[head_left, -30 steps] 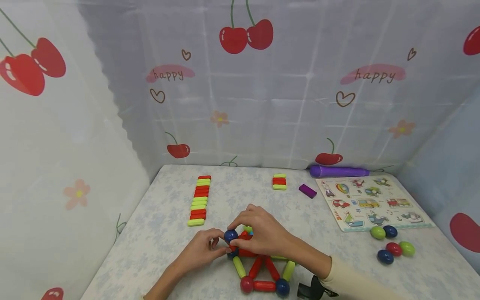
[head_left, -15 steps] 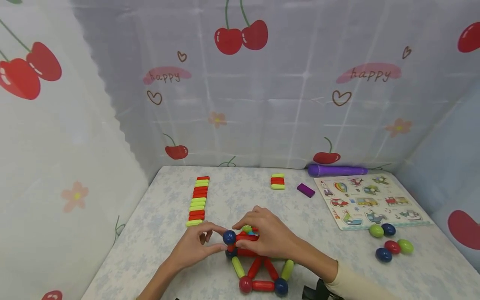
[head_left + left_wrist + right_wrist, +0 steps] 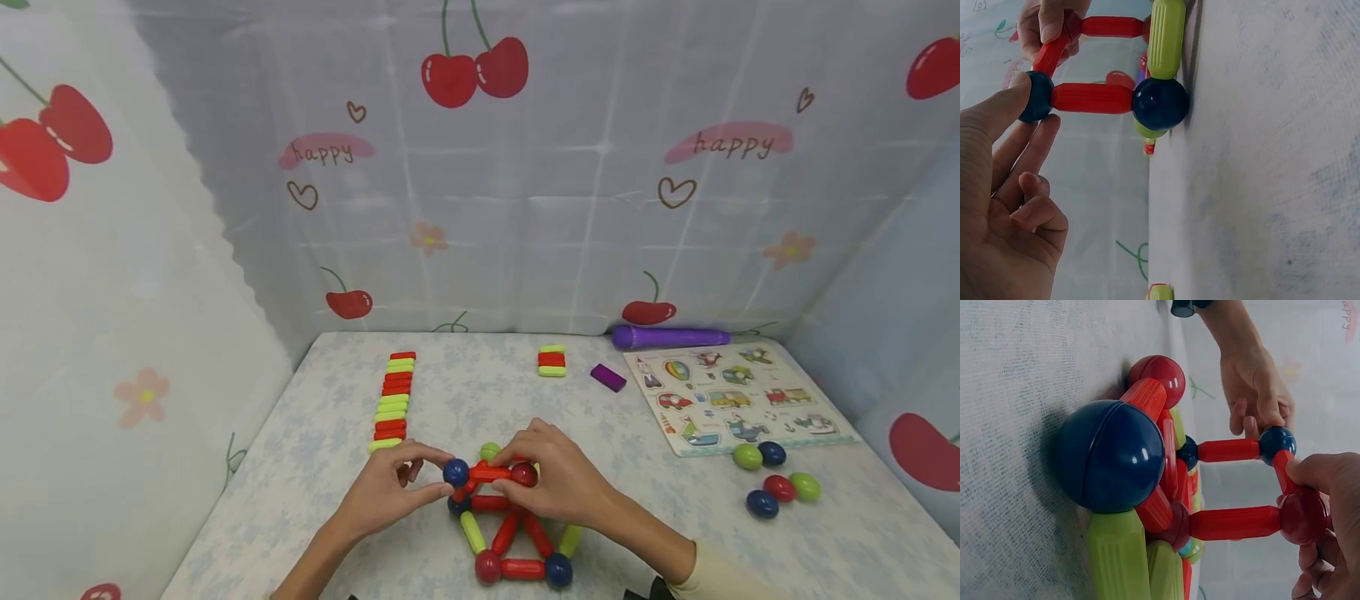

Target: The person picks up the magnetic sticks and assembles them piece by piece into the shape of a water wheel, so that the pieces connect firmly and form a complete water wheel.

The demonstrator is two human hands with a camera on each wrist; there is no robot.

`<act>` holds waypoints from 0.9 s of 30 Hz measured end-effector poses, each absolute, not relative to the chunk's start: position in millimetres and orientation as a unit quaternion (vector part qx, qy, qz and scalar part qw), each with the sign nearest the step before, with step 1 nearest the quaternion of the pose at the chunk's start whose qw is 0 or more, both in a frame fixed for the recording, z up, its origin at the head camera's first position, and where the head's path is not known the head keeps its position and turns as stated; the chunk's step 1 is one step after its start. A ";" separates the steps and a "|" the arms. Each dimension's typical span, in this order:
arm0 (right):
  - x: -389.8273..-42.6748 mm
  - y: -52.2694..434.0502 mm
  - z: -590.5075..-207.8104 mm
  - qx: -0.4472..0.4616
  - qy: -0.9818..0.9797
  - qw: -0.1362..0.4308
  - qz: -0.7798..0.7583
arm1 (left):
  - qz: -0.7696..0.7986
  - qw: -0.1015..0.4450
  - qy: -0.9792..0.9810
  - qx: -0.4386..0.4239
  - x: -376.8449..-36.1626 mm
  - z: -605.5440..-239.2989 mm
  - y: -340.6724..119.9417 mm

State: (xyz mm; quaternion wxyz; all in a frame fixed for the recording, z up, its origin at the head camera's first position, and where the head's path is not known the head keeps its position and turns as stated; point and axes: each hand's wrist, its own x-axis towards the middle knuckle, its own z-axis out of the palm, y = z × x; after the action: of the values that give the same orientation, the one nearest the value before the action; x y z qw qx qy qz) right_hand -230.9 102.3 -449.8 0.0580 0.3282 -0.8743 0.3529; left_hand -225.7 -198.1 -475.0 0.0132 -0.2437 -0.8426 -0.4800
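Observation:
A magnetic stick-and-ball construction stands on the table, with red and green sticks joined by balls. My left hand (image 3: 386, 492) pinches its raised blue ball (image 3: 455, 472) between thumb and fingertips. From there a red magnetic stick (image 3: 489, 472) runs across to a raised red ball (image 3: 524, 475). My right hand (image 3: 562, 479) grips that stick and ball, thumb on the stick's end and fingers behind the ball. In the right wrist view, upright red sticks (image 3: 1235, 523) hold both balls above the base. Nearest me in the base are a red ball (image 3: 488, 567) and a blue ball (image 3: 558, 571).
Left of the hands lies a row of red and green sticks (image 3: 393, 400). A smaller stack (image 3: 552, 361) and a purple block (image 3: 608, 377) lie farther back. At right are a picture board (image 3: 738, 400), a purple microphone-like toy (image 3: 670, 337) and several loose balls (image 3: 779, 487).
My right hand has slid rightward from the raised blue ball along the red stick to the red ball, which now shows. My left hand stays at the blue ball.

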 end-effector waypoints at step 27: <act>-226.5 131.2 -454.8 0.290 -0.872 0.023 0.394 | -0.168 0.061 -0.971 -0.158 -272.3 -490.4 -260.9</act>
State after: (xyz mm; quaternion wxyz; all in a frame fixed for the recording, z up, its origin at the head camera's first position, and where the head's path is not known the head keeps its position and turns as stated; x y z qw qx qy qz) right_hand -226.5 131.2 -454.8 0.0231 0.2904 -0.8717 0.3940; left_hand -272.3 -260.9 -490.4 0.0614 -0.1576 -0.9712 -0.1681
